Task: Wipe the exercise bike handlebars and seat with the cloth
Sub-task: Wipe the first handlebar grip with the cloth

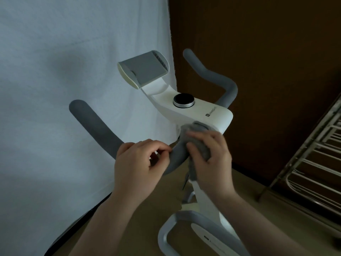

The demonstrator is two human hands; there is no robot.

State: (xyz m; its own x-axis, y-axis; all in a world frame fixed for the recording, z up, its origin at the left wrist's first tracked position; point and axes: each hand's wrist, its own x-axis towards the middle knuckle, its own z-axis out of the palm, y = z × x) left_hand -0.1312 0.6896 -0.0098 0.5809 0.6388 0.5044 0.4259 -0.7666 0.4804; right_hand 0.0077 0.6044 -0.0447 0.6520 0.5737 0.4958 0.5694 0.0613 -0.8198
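While I look down through the head camera, I see the right hand holding a grey cloth against the centre of the grey handlebar, just under the white console of the exercise bike. Its fingers are curled round the bunched cloth, and one end of the cloth hangs down below the hand, in front of the white frame post.

The left hand is just beside it, to the left of the cloth. Its fingers are bent over the handlebar there, with the thumb and forefinger tips close together; I cannot tell if they really grip the foam or only rest on it.

The left horn of the handlebar rises toward the pale curtain, and the right horn rises before a dark brown wall. On the console sits a round black knob with a silver ring, and behind it stands a grey tablet holder, tilted. A metal rack leans at the right edge. The seat does not show in this view.
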